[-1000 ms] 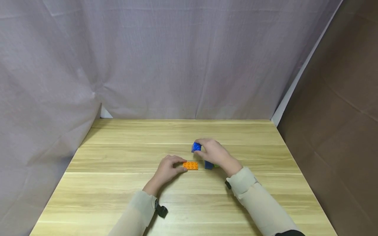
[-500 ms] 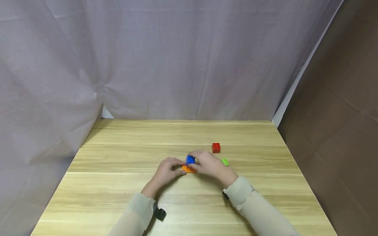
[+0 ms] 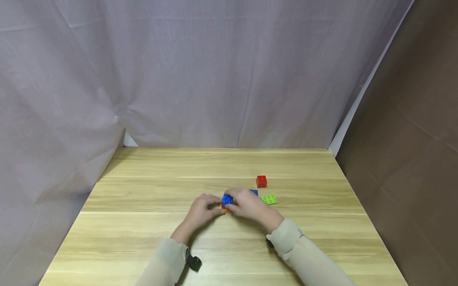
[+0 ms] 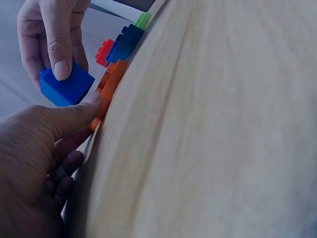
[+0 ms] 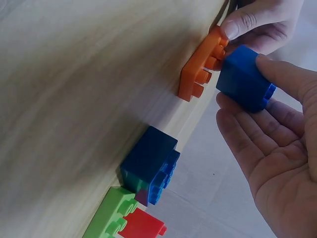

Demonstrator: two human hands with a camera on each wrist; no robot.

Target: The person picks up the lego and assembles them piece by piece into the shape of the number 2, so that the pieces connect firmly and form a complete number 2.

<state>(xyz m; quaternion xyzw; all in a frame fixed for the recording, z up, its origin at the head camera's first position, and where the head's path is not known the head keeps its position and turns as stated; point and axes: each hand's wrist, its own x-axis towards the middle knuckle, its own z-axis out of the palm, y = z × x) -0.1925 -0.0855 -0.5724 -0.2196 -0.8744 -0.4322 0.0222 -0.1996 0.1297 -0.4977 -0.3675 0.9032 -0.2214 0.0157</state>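
My right hand [image 3: 247, 202] pinches a blue toy building block [image 5: 245, 78] between thumb and fingers, close over the left end of a flat orange block [image 5: 200, 64]. The orange block lies studs up on the table. My left hand [image 3: 201, 213] pinches its left end, thumb on the near side, as the left wrist view shows. In the head view the right hand and the blue block cover most of the orange one.
Right of the hands lie a second blue block [image 5: 151, 161], a flat light green block [image 3: 269, 199] and, farther back, a red block [image 3: 261, 181]. A grey curtain [image 3: 179, 79] hangs behind the wooden table [image 3: 143, 222].
My right hand has carried the blue block left and toward me, over the orange block. The red block and second blue block have come into sight from behind it. My left hand stays nearly still.
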